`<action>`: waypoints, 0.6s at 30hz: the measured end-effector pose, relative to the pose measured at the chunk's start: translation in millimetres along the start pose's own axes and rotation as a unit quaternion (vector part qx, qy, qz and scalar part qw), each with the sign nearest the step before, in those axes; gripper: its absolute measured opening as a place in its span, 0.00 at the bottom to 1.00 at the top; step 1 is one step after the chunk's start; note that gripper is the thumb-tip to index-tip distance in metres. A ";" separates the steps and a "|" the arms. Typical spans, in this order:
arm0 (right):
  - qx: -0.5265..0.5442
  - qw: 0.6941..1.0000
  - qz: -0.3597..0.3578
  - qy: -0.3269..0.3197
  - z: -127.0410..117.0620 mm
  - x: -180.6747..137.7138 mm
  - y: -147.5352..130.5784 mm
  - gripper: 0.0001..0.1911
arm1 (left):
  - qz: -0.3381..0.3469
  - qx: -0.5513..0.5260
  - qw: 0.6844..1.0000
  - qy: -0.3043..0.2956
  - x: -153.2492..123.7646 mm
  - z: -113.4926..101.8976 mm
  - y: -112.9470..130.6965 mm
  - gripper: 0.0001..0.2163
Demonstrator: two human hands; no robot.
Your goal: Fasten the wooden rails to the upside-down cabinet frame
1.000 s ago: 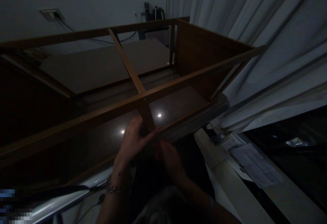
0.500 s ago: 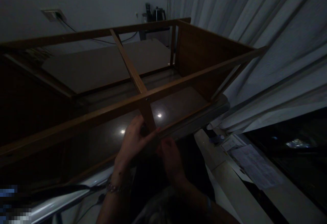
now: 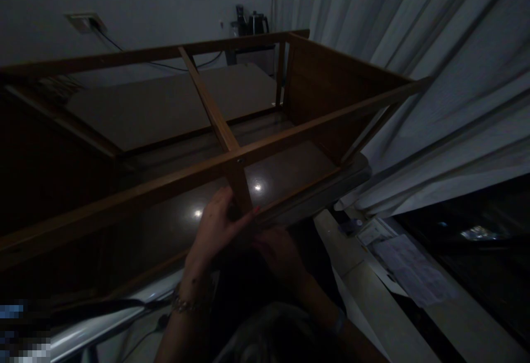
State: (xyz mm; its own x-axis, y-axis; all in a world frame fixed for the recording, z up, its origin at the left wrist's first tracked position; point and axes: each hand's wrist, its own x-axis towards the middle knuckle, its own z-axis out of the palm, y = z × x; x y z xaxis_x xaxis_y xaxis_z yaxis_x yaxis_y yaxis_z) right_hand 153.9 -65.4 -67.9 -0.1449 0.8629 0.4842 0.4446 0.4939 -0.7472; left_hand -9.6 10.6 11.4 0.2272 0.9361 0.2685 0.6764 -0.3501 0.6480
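Observation:
A wooden furniture frame [image 3: 182, 178] stands before me, with long rails, a cross bar [image 3: 211, 112] and a short upright post [image 3: 239, 183] at the near side. My left hand [image 3: 215, 222] is closed round the lower part of that post, thumb on the near face and fingers behind it. Just below and right of it, my right hand [image 3: 277, 250] is by the frame's lower edge, fingers curled in. What it holds, if anything, is lost in the dark. A small round fastener [image 3: 241, 160] shows in the rail above the post.
Under the frame lies a padded, greyish edge [image 3: 331, 189]. A pale curtain [image 3: 414, 43] hangs to the right. Papers [image 3: 414, 269] lie low at the right. A metal tube [image 3: 124, 308] runs at lower left. A wall socket [image 3: 85, 22] has a cord plugged in.
My right hand has shifted slightly down and turned, its fingers now pointing more to the left. My left hand stays on the post.

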 end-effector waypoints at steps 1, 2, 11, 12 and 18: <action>-0.021 1.000 -0.020 -0.001 -1.4 2.3 -0.5 0.11 | -0.001 -0.001 1.000 0.000 0.0 0.1 -0.1 0.20; -0.037 0.999 -0.032 0.001 -2.3 4.2 -1.8 0.11 | -0.001 -0.003 1.000 -0.003 0.1 0.2 -0.2 0.20; 0.006 0.998 0.010 0.059 1.7 8.4 -15.4 0.09 | 0.007 -0.001 1.000 -0.002 -0.5 1.7 -4.3 0.19; 0.030 0.997 0.031 0.066 2.1 8.5 -16.3 0.08 | 0.009 0.000 1.000 -0.001 -0.7 1.6 -4.2 0.19; 0.152 0.971 0.152 0.101 5.0 7.2 -18.9 0.08 | 0.015 -0.007 1.000 -0.001 -0.2 1.0 -3.1 0.17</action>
State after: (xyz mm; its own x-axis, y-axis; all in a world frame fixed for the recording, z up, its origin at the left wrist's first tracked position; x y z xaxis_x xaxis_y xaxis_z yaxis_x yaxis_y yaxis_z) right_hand 140.1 -67.9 -52.5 0.1425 0.9502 0.2771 0.1536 0.2553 -0.9546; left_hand -11.0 11.6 8.7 0.2487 0.9254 0.2859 0.6600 -0.3779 0.6493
